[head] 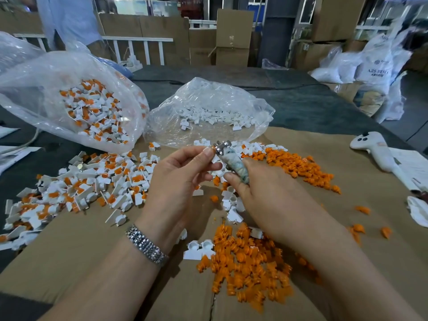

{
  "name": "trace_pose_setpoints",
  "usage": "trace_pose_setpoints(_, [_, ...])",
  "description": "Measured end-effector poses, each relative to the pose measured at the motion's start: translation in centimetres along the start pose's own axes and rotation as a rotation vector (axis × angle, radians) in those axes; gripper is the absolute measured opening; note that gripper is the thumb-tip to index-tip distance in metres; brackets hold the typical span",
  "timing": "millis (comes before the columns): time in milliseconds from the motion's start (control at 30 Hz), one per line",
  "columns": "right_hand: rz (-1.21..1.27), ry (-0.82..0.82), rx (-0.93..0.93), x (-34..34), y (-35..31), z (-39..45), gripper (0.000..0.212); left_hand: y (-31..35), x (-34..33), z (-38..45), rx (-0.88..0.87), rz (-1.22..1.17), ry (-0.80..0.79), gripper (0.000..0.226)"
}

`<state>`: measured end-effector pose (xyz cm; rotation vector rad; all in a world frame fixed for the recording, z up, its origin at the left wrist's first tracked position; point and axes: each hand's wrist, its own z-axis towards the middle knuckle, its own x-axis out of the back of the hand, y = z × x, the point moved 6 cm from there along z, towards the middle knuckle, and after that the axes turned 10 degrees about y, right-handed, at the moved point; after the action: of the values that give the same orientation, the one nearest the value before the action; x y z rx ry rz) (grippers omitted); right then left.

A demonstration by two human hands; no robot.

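My right hand [266,188] grips a short tool [234,162] with a tape-wrapped handle and a metal head, held tilted above the cardboard [69,251]. My left hand [178,179] pinches at the tool's metal tip [221,145] with thumb and forefinger; whatever small part sits there is hidden. A metal watch band [147,245] circles my left wrist. Loose orange plugs [245,262] lie in a heap below my hands, and more orange plugs [298,165] lie to the right. White plastic housings [231,205] lie between them.
Assembled white-and-orange pieces [88,186] are spread at the left. A clear bag [69,100] holds more of them; a second clear bag [208,112] holds white housings. A white handheld device [375,149] lies at the right. A person [67,19] stands behind.
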<state>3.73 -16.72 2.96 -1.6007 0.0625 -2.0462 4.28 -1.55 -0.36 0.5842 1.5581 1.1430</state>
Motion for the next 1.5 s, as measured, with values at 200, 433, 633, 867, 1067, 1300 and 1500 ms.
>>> trace_pose_setpoints(200, [0.003, 0.083, -0.038, -0.9, 0.3, 0.4, 0.035, 0.2, 0.4, -0.1, -0.025, 0.032, 0.015, 0.018])
trace_pose_setpoints(433, [0.215, -0.037, -0.054, -0.1, 0.9, 0.2, 0.041, 0.6, 0.4, 0.0, -0.055, 0.093, 0.035, 0.011])
trace_pose_setpoints(633, [0.432, -0.088, -0.238, 2.0, 4.0, 0.4, 0.044, 0.9, 0.9, 0.3, -0.071, 0.108, 0.08, 0.011])
trace_pose_setpoints(867, [-0.138, 0.059, -0.269, 0.5, 7.7, 1.7, 0.042, 0.5, 1.1, 0.4, -0.066, 0.258, 0.075, 0.006])
trace_pose_setpoints(1067, [-0.316, -0.014, -0.27, -1.7, 9.0, 2.2, 0.061, 1.5, 3.0, 1.4, -0.269, 0.798, 0.216, 0.011])
trace_pose_setpoints(1300, [-0.185, -0.036, -0.222, -0.6, 8.8, 1.9, 0.057, 4.0, 4.7, 2.0, -0.464, 1.404, 0.349, 0.015])
trace_pose_setpoints(1500, [0.211, -0.477, 0.001, 0.0, 7.4, -0.5, 0.019, 3.2, 2.0, 0.4, -0.525, 1.371, -0.05, 0.014])
